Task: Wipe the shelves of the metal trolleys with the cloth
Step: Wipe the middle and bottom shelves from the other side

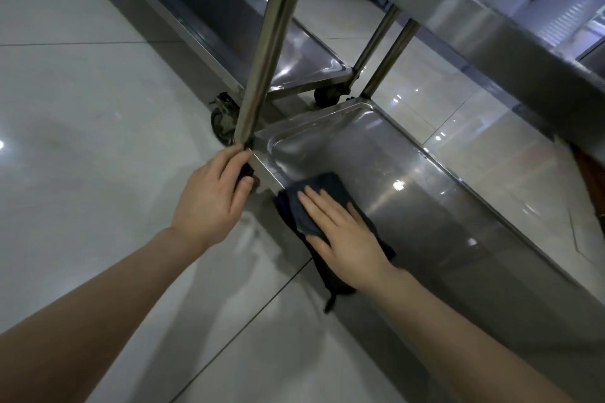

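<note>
A dark blue cloth (322,193) lies on the bottom shelf (425,206) of the near metal trolley, close to its left rim, with one end hanging over the edge. My right hand (343,235) presses flat on the cloth, fingers stretched out and together. My left hand (212,196) grips the shelf's near corner at the foot of the upright post (268,42), fingers curled around the corner. A second trolley's bottom shelf (294,52) stands just behind, at the upper middle.
A higher shelf (474,20) of the near trolley overhangs at the upper right. Castor wheels (222,123) sit between the two trolleys. Glossy grey floor tiles (82,141) spread to the left and below. Another wheel shows at the top left corner.
</note>
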